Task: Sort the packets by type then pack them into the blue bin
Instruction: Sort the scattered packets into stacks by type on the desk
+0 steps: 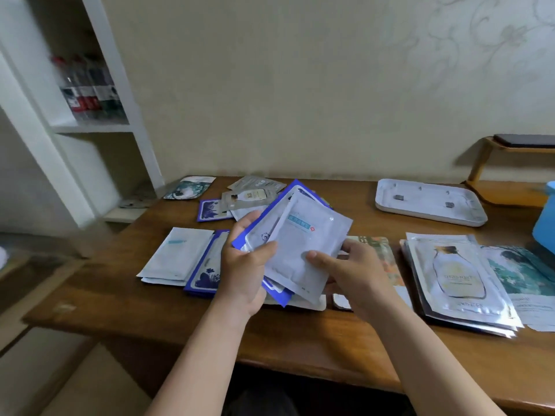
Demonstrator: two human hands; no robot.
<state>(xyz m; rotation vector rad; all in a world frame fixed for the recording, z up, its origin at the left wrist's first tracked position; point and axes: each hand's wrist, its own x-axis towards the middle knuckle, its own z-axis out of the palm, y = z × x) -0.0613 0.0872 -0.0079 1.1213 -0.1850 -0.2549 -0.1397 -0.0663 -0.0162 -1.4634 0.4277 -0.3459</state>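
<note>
Above the wooden table (300,334) my left hand (244,265) grips a fanned stack of packets (270,226), blue-bordered ones underneath. My right hand (348,271) pinches the lower right side of the top silver-white packet (306,244), which has a pale blue label. On the table lie sorted piles: white packets (177,256) at the left, blue-patterned packets (205,271) beside them, silver bottle-print packets (456,280) at the right, and teal picture packets (528,274) further right. The blue bin (545,217) shows only at the right edge.
Loose mixed packets (249,195) lie at the back of the table, with a dark teal one (190,187) at the back left. A white tray (429,202) sits at the back right. A white shelf unit with bottles (90,91) stands at the left.
</note>
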